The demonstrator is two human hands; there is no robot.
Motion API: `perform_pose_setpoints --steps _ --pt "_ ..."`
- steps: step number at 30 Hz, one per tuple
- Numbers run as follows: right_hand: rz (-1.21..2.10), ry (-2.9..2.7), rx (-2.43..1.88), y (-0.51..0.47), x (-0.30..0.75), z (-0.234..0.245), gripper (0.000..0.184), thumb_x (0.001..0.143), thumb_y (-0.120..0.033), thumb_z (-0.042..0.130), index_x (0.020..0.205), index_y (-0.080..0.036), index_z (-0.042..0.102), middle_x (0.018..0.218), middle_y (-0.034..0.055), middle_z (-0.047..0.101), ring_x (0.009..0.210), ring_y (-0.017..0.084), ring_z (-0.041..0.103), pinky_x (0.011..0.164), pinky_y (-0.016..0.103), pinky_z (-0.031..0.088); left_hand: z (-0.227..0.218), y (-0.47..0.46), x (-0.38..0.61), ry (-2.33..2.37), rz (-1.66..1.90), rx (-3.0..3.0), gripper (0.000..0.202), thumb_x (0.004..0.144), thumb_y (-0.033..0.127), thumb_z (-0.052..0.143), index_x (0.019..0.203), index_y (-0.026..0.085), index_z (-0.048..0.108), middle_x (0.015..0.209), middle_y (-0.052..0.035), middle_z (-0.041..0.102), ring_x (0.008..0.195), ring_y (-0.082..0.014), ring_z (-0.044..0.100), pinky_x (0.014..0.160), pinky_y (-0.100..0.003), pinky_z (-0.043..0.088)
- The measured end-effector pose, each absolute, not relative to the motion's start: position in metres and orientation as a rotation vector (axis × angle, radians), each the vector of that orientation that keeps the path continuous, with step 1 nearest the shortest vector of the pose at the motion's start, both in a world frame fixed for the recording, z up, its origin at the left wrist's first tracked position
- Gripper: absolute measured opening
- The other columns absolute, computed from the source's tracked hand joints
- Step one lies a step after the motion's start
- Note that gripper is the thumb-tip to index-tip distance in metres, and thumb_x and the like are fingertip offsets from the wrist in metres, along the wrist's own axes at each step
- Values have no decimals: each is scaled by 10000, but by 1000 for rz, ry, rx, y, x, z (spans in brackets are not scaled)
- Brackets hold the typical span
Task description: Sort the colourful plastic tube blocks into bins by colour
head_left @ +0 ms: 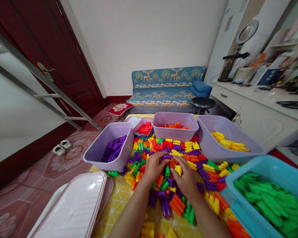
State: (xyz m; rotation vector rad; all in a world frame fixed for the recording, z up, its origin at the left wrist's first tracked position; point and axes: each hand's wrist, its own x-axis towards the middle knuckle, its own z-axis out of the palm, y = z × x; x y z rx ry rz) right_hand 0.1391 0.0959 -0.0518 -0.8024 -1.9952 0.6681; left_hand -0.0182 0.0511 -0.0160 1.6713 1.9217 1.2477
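My left hand is closed on a purple plastic building piece, pinched between thumb and fingers above the pile. My right hand is just to the right, thumb and index finger apart, its fingertips close to the right end of that piece. Whether they touch it I cannot tell. Below and between the hands are orange tube-shaped pieces and a yellow piece. Around both hands spreads a mixed pile of red, orange, yellow, green and purple pieces.
Lilac bins hold purple pieces, red pieces, orange pieces and yellow pieces. At right, a blue bin holds green ones. Stacked lids lie at left. Behind are a sofa and a stool.
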Motion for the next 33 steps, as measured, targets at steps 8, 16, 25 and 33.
perform_pose_setpoints --steps 8,16,25,33 --pt "633 -1996 -800 96 139 -52 373 829 -231 543 1199 -217 586 1215 105 611 1157 263 556 986 466 462 -7 46 -26 1633 1791 1151 294 878 405 533 905 147 672 814 -35 708 768 -180 654 700 -264 506" --pt "623 -2001 -810 95 139 -55 333 841 -253 552 1168 -220 600 1194 101 625 1139 259 570 978 455 470 43 22 -67 1367 2481 469 303 858 458 561 920 173 642 886 -42 712 728 -115 656 678 -222 496" --pt "610 -2024 -820 96 139 -59 354 846 -238 539 1197 -204 563 1217 111 603 1156 253 554 988 453 461 74 11 -93 814 2402 93 201 931 247 412 915 126 571 1110 -141 643 1012 -167 658 817 -252 546" --pt "611 -2038 -833 96 140 -57 345 853 -237 535 1194 -190 559 1216 118 602 1158 249 549 998 450 454 21 23 -79 1655 1766 863 336 808 325 616 1099 164 657 1103 -119 687 1078 -256 620 956 -422 468"
